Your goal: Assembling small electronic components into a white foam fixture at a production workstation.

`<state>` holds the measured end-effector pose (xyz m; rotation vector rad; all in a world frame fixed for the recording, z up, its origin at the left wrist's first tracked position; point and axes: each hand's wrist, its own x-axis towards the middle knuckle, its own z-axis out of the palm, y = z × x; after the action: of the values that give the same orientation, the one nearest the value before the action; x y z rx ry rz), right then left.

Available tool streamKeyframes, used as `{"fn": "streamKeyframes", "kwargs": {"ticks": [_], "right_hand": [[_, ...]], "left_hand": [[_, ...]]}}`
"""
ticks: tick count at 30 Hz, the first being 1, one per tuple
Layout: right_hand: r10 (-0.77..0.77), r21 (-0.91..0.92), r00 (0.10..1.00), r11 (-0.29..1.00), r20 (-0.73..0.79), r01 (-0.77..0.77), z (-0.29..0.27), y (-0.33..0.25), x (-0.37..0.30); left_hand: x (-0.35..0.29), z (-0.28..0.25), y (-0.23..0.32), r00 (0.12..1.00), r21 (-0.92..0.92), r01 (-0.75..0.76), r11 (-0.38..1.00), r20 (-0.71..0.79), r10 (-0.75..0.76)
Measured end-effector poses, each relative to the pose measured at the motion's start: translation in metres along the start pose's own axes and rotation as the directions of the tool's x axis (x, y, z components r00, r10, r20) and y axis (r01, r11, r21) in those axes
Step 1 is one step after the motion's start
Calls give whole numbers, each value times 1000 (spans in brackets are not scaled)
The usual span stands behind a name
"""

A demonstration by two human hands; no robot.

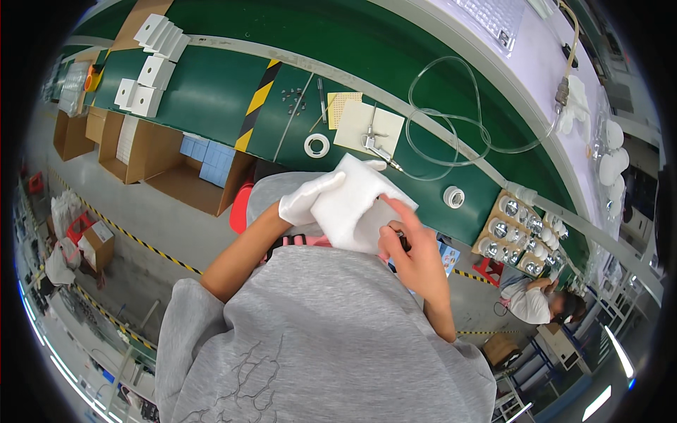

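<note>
My left hand, in a white glove, grips a white foam pouch in front of my chest. The pouch is tilted, and its opening faces my right side. My right hand is bare and curled around a small dark object, mostly hidden by the fingers. Its index finger stretches to the edge of the pouch's opening. What lies inside the pouch cannot be made out. Just beyond, a metal airbrush-like air gun rests on a cream sheet on the green bench.
A white ring and a round white part lie on the green bench. Clear tubing loops across it. White boxes stand far left, above cardboard boxes. A tray of shiny round parts is at right, near another person.
</note>
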<state>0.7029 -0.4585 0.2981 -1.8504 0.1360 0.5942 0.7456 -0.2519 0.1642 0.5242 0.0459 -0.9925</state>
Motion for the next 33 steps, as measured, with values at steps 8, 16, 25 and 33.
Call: {"fn": "streamKeyframes", "kwargs": {"ticks": [8,16,25,33], "right_hand": [[6,72,999,997,47,-10,4,3,6],[-20,75,1000,997,3,19,7,1,10],[-15,98,1000,995,28,12,9,-4,10],[-63,-68,998,996,-5,62,11,-4,11]], "left_hand": [[-1,13,13,999,48,11,999,47,-13],[-1,14,16,996,44,21,999,81,-25],[-3,8,13,997,-3,17,1000,80,-17],[-2,7,11,998,5,-22,1000,67,22]]}}
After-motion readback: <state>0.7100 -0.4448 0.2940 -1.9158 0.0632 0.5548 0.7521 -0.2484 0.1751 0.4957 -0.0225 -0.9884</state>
